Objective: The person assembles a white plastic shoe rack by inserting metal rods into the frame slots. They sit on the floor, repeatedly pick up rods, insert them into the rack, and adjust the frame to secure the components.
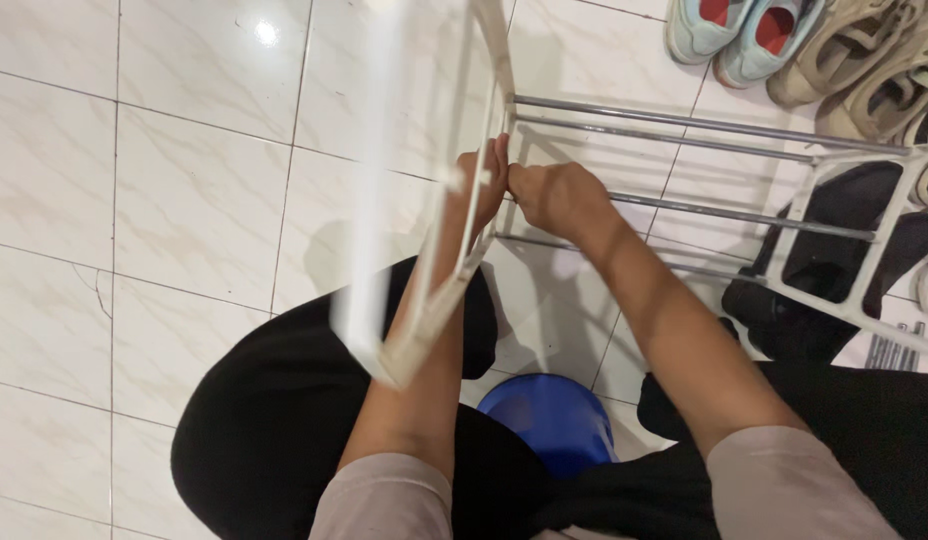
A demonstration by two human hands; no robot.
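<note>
Both hands meet at the white plastic side frame [424, 300] of a shoe rack held above the tiled floor [184, 180]. The left hand [481, 185] curls its fingers around the frame; the right hand [554, 195] pinches a metal rod [684, 122] end against it.

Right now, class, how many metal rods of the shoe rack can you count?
4: two close together at the top, one across the middle, one lowest, partly hidden behind the right forearm. More may be hidden.
</note>
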